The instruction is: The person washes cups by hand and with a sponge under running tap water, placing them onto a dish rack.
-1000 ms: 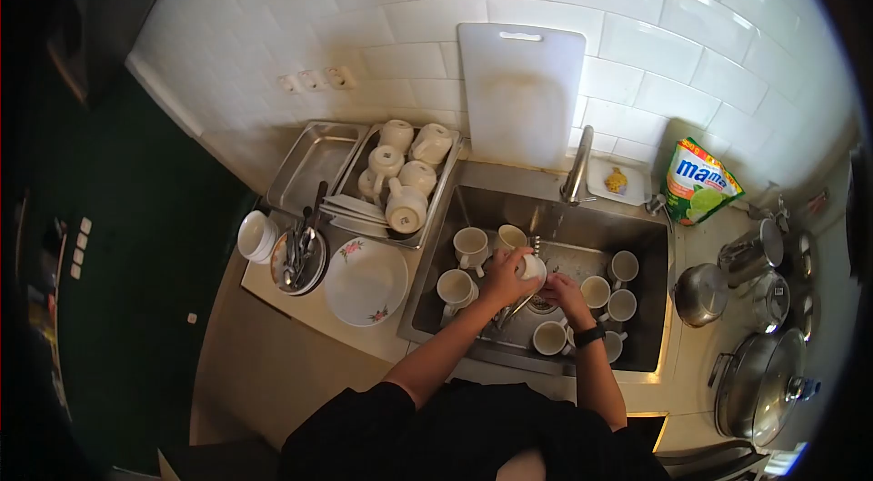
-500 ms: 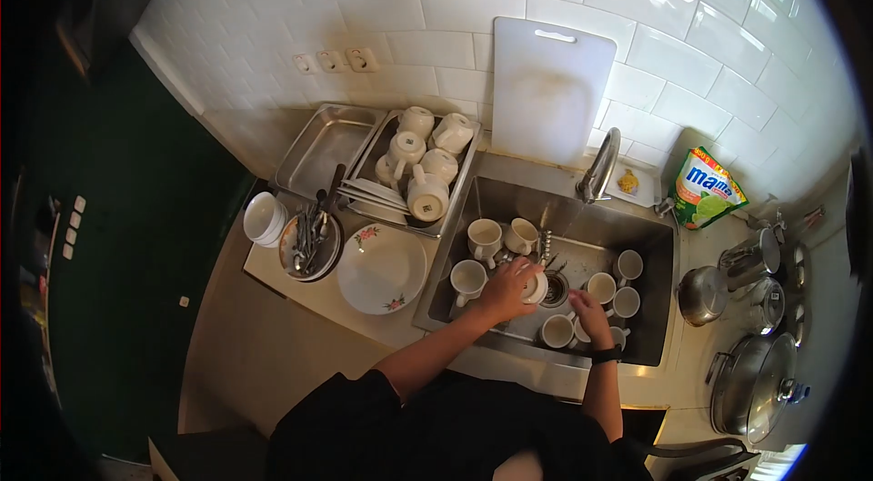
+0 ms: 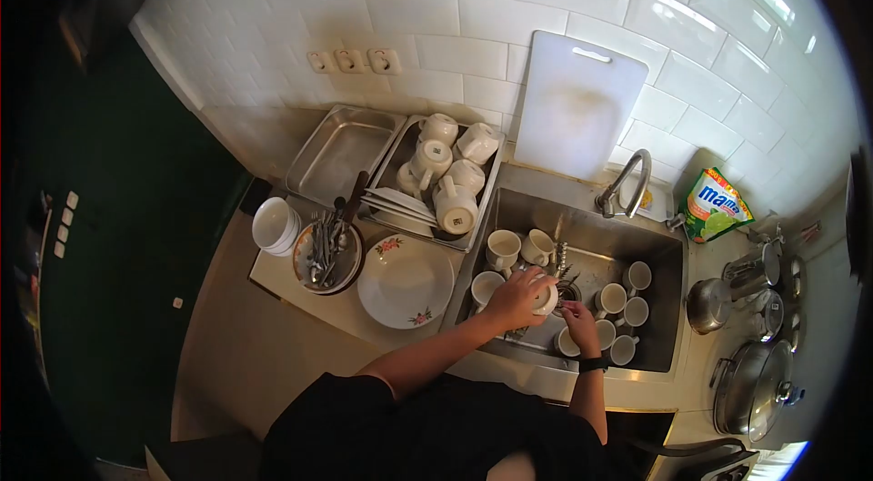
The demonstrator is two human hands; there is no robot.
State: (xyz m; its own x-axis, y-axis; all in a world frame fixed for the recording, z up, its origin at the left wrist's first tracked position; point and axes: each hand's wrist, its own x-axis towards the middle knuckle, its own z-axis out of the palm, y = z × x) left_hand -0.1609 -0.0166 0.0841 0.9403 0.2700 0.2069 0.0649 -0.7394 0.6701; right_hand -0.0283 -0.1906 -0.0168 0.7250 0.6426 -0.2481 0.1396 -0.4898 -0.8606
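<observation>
Over the sink point(image 3: 675, 299), my left hand point(image 3: 515, 301) grips a white mug point(image 3: 545, 301) that is tilted, its base partly showing. Close on its right, my right hand point(image 3: 582, 330) has its fingers pinched together near the mug's edge. What those fingers hold, if anything, is too small to see. White mugs stand left of my hands, among them one mug point(image 3: 503, 248) near the sink's left wall. Several more, such as the mug point(image 3: 610, 298), stand to the right. Some cutlery point(image 3: 561, 255) lies by the drain.
The tap point(image 3: 629, 183) arches over the sink's back edge. Left of the sink, a metal tray point(image 3: 496, 156) carries upturned mugs and plates. Nearby are a floral plate point(image 3: 406, 290), a cutlery bowl point(image 3: 353, 277) and stacked bowls point(image 3: 275, 223). A lidded pot point(image 3: 750, 390) stands right.
My right hand has come in closer to the mug held by my left hand. The view has shifted, so the sink and counter appear farther right.
</observation>
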